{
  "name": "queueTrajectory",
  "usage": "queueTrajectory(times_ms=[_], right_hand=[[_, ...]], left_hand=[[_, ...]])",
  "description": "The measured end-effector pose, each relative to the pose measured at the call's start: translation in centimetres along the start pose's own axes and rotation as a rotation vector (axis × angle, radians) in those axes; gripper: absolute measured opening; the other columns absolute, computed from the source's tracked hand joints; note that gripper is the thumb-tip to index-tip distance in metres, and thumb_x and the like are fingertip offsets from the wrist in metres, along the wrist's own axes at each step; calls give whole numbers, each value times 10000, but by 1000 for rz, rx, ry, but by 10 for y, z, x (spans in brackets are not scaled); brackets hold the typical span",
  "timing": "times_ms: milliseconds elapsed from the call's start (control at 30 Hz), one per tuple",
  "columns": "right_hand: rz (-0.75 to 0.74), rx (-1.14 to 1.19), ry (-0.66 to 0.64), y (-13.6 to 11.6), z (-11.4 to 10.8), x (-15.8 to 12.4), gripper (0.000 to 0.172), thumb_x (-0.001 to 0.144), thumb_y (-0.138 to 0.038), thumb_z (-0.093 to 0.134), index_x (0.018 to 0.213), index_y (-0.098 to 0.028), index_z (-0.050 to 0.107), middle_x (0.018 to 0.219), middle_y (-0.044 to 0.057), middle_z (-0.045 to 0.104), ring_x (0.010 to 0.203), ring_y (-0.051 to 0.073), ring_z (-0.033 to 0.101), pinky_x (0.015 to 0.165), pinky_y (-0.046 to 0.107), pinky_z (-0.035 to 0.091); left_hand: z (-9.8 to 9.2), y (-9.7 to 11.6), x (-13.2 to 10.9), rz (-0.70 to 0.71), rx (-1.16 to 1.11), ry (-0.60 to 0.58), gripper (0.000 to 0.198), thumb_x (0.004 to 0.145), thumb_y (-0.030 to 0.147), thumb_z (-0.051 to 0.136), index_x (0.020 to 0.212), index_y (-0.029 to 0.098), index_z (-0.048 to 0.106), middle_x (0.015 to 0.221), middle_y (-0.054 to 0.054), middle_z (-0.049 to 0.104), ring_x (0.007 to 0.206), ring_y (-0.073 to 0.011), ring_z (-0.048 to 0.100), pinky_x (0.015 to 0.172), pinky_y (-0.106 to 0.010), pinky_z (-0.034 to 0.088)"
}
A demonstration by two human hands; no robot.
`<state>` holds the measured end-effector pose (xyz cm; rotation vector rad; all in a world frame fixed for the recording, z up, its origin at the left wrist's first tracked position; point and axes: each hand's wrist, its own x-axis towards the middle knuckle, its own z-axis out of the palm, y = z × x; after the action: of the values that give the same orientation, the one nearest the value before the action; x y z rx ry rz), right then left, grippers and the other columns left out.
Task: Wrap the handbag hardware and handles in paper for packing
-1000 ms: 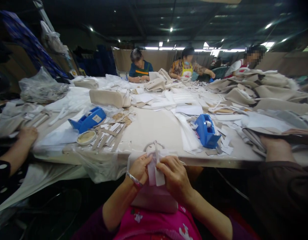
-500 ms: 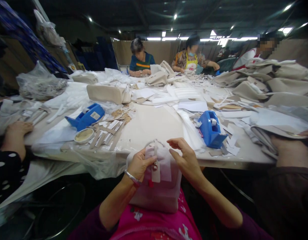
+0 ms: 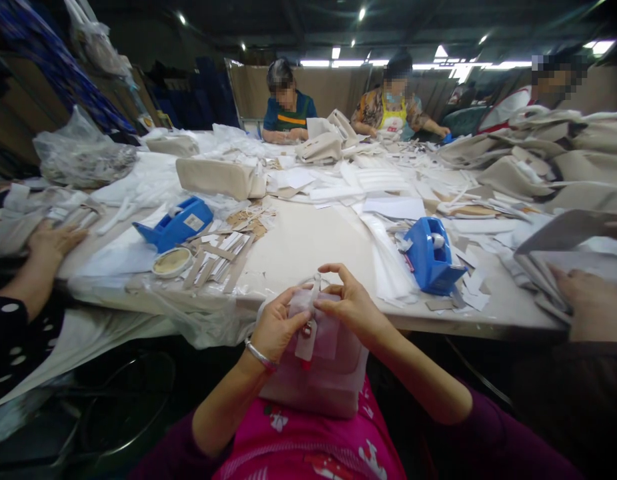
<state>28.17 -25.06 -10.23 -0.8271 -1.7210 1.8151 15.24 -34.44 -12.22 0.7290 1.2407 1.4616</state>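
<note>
A pale bag [image 3: 318,390] rests on my lap against the table edge, with thin white wrapping [image 3: 328,337] over its front. On it lies a light strap tab [image 3: 304,347] with a small metal clasp [image 3: 307,329]. My left hand [image 3: 278,327], wearing a silver bangle, pinches the strap and wrapping beside the clasp, thumb on top. At the strap's upper end, my right hand [image 3: 351,303] has its thumb and bent fingers round the wrapping's top edge; the index finger reaches over the strap tip. Something red shows just under the tab.
Blue tape dispensers [image 3: 181,223] [image 3: 433,257] stand left and right on the table [image 3: 313,240]. Near the left one are a tape roll [image 3: 172,262] and paper strips. Bags and foam lie behind. Other people's hands work at both sides; several people sit around.
My right hand has moved left and down onto the top of the strap and wrapping. The strap now tilts slightly. The view has shifted a little, and the neighbour at right has lifted a grey flap.
</note>
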Motion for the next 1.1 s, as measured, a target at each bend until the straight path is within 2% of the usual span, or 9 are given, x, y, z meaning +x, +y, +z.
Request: queueTrajectory(times_ms=[200, 300, 367, 500, 667, 767, 933, 1000, 1100], right_hand=[[2, 96, 0, 1, 11, 6, 484, 620, -170, 638, 1058, -253, 449, 713, -48, 607, 523, 104, 536, 488, 206, 410], [41, 184, -11, -1, 12, 6, 486, 610, -147, 642, 1044, -250, 445, 741, -39, 617, 573, 115, 571, 523, 214, 438], [54, 222, -14, -1, 13, 6, 500, 601, -140, 652, 1044, -247, 447, 761, -31, 622, 607, 123, 586, 546, 222, 452], [53, 246, 10, -2, 15, 7, 515, 592, -153, 676, 1051, -236, 457, 770, -25, 628, 615, 128, 590, 555, 233, 459], [48, 268, 34, -2, 18, 7, 502, 607, -176, 688, 1050, -232, 459, 793, -10, 640, 623, 140, 596, 548, 241, 459], [44, 284, 31, 0, 19, 6, 498, 618, -191, 694, 1054, -237, 456, 793, -10, 634, 620, 144, 595, 531, 240, 453], [31, 247, -8, 3, 19, 7, 487, 640, -219, 692, 1063, -237, 452, 803, -9, 631, 637, 143, 595, 543, 239, 449], [13, 173, -44, 4, 15, 8, 453, 676, -229, 666, 1075, -235, 452, 790, -11, 626, 645, 143, 591, 560, 247, 448], [-75, -86, -35, 6, 1, 10, 326, 761, -255, 591, 1068, -221, 486, 737, -9, 615, 639, 143, 570, 578, 263, 434]], left_hand=[[-4, 6, -10, -57, -82, 10, 455, 702, 283, 728, 1104, 142, 568, 670, -10, 658, 522, -103, 577, 523, -201, 459], [-7, 5, -20, -119, -224, -2, 353, 745, 297, 692, 1042, 126, 607, 807, -55, 693, 631, -131, 625, 618, -237, 501], [-10, 0, -27, -164, -315, -8, 310, 762, 279, 676, 1015, 105, 635, 897, -86, 699, 689, -145, 638, 654, -245, 510], [-12, -23, -39, -226, -547, 10, 246, 775, 244, 654, 966, 89, 668, 910, -100, 710, 744, -187, 657, 632, -274, 532], [2, -41, -45, -210, -867, 134, 207, 807, 192, 615, 1003, 146, 664, 986, -61, 713, 964, -209, 644, 890, -345, 506], [13, -37, -44, -158, -851, 180, 254, 800, 202, 634, 1043, 128, 652, 986, -78, 712, 1020, -227, 624, 983, -370, 450], [21, -25, -37, -52, -745, 287, 295, 756, 167, 674, 1043, 100, 653, 1037, -104, 695, 1108, -256, 573, 1020, -371, 418], [21, -22, -35, -47, -717, 312, 280, 749, 153, 674, 1025, 106, 661, 1048, -102, 691, 1088, -252, 586, 1008, -366, 431], [16, -21, -34, -62, -685, 341, 275, 740, 152, 674, 1013, 120, 666, 1005, -96, 703, 996, -243, 634, 956, -377, 474]])
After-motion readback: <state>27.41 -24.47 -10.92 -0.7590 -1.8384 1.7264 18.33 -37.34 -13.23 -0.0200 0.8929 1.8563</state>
